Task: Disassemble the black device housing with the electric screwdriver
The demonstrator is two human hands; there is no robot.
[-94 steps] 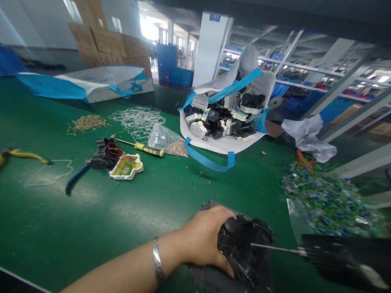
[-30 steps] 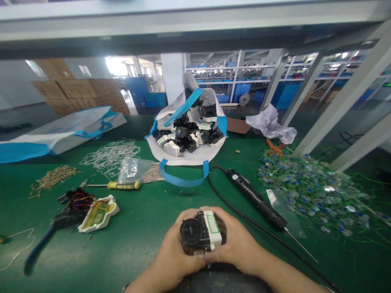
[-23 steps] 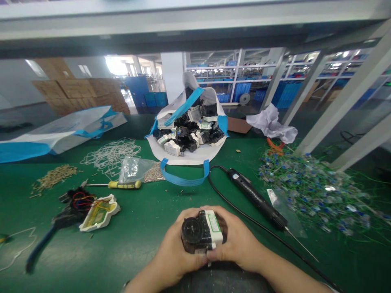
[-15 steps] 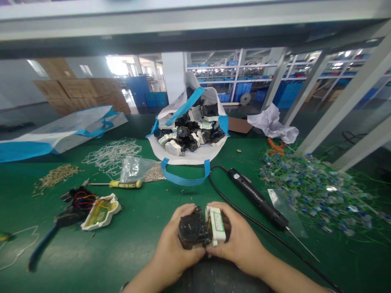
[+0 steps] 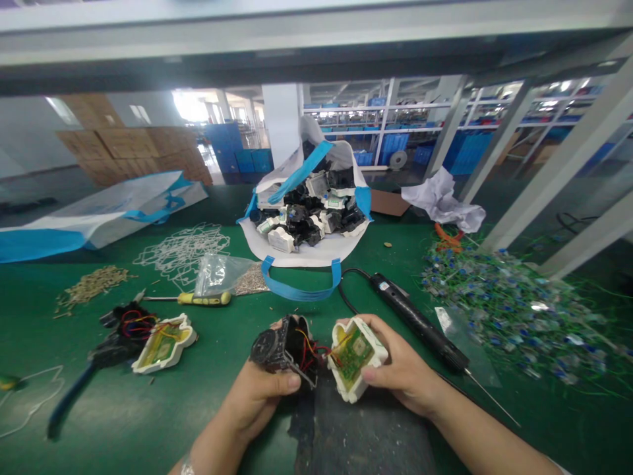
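My left hand (image 5: 262, 389) is closed round a black plastic housing (image 5: 281, 349), its open side showing red and yellow wires. In my right hand (image 5: 395, 363) is a white plastic cover (image 5: 357, 359) with a green circuit board inside, turned towards me. Wires (image 5: 321, 351) still join the two halves across a gap. Both are held above a dark mat (image 5: 363, 429) at the front of the bench. Left of them lies another opened unit, its black part (image 5: 116, 333) wired to a white cover with a board (image 5: 165, 344).
A white bag (image 5: 346, 254) full of similar units stands behind my hands. A black electric screwdriver (image 5: 420, 323) with its cable lies right, near a heap of green wires (image 5: 514, 316). Left are a yellow-handled screwdriver (image 5: 202, 299), screws (image 5: 96, 285) and white cords (image 5: 182, 251).
The two halves, close together before, have been pulled apart and turned open. The black housing moved left with my left hand, exposing wires and the board inside the white cover.
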